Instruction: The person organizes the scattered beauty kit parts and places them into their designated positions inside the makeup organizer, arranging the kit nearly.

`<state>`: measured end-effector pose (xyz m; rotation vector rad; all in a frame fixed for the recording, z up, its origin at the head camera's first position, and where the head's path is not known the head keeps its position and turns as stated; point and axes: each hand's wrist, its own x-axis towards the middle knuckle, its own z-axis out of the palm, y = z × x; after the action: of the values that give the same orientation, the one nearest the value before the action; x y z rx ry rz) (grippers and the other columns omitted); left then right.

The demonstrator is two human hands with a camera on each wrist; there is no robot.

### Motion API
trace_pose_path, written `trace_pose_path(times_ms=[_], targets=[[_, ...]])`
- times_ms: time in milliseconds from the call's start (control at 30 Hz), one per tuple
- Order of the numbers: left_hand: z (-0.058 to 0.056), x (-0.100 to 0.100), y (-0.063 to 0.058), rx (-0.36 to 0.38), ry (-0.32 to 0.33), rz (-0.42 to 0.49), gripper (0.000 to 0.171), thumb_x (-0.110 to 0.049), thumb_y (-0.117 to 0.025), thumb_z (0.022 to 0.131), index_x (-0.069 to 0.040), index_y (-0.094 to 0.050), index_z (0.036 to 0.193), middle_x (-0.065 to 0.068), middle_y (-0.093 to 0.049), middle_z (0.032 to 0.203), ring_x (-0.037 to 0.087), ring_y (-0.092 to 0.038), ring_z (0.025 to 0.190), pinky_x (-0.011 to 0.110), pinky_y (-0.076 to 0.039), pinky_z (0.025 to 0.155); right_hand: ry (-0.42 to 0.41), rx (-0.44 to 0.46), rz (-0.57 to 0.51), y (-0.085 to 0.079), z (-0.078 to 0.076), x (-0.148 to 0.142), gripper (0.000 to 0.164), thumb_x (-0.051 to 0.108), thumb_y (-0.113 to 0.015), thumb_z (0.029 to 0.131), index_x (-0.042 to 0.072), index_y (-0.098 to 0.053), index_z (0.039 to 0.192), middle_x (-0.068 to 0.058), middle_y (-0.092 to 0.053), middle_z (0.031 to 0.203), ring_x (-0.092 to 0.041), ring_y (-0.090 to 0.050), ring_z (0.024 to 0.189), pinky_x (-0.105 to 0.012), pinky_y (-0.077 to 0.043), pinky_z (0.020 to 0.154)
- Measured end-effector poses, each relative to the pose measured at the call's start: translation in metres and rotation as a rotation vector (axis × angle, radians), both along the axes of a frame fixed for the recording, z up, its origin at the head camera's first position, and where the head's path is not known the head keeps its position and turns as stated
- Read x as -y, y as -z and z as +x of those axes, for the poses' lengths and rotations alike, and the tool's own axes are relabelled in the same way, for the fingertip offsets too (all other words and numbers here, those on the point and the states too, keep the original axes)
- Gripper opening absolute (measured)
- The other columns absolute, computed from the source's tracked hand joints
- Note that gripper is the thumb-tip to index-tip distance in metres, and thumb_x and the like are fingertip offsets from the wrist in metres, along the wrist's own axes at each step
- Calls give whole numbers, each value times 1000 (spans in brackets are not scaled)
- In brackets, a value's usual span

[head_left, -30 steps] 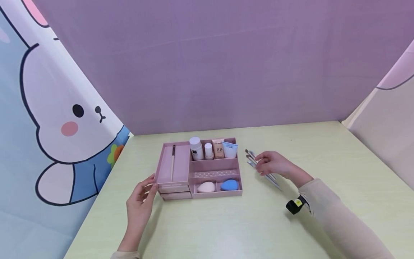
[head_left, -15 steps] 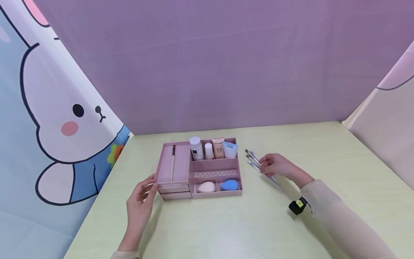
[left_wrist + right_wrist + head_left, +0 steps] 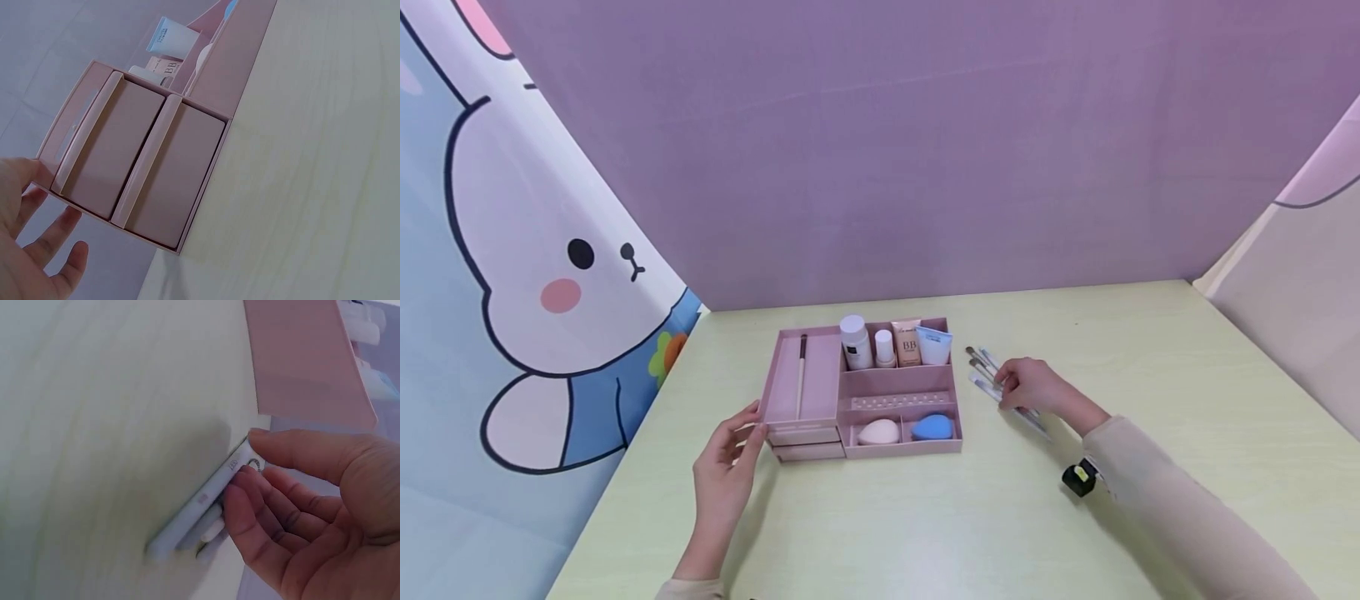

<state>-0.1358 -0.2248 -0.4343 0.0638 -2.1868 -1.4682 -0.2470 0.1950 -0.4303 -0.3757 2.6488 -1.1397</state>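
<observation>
A pink makeup organizer (image 3: 898,382) stands on the table. At its front left corner my left hand (image 3: 724,483) holds on, thumb on the front edge (image 3: 47,172) and fingers along the side. To the organizer's right lies a small bundle of makeup brushes (image 3: 981,360), bristles pointing to the back left. My right hand (image 3: 1037,387) reaches over them from the right. Between its thumb and fingers it pinches the pale handle of one makeup brush (image 3: 203,497); other handles lie just beneath. One dark-tipped brush (image 3: 801,375) rests in the organizer's left top tray.
The organizer's back row carries a white bottle (image 3: 856,343), a smaller white-capped bottle (image 3: 884,350), a BB cream tube (image 3: 907,343) and a blue-white tube (image 3: 933,346). Pink (image 3: 878,432) and blue (image 3: 932,427) makeup sponges sit in front. Two drawers (image 3: 169,169) are closed.
My right hand has drawn slightly back and toward the front of the brush bundle, and the nearest brush has shifted a little apart from the others. The left hand stays put.
</observation>
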Motion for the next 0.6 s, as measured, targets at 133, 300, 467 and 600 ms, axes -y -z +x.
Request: trace_pose_path(times_ms=[133, 300, 467, 600], targets=[[0, 0, 0, -2, 4, 6, 18, -7, -65, 97, -3, -68, 114, 7, -66, 130, -3, -63, 93, 14, -47, 76, -17, -39, 66, -1, -1, 7, 29, -12, -70, 71, -8, -63, 99, -5, -61, 75, -13, -55, 58, -29, -51, 55], [-1, 0, 1, 0, 9, 9, 18, -8, -65, 97, -4, -68, 114, 6, -66, 130, -3, -63, 94, 14, -47, 77, -41, -100, 156, -2, -1, 11, 25, -13, -69, 69, -4, -67, 92, -4, -62, 74, -14, -55, 61, -28, -50, 54], [-1, 0, 1, -4, 14, 11, 19, -8, -66, 97, -4, -69, 115, 5, -66, 129, -4, -63, 93, 14, -47, 76, -48, -115, 199, -4, -2, 13, 23, -11, -70, 69, -3, -70, 91, -4, -64, 75, -15, -57, 62, -28, -50, 55], [-1, 1, 0, 1, 17, 13, 19, -8, -66, 97, -4, -69, 115, 4, -66, 129, -3, -63, 94, 14, -47, 77, -43, -115, 213, -4, -2, 15, 23, -9, -71, 69, -2, -70, 90, -4, -65, 77, -16, -57, 66, -28, -50, 59]])
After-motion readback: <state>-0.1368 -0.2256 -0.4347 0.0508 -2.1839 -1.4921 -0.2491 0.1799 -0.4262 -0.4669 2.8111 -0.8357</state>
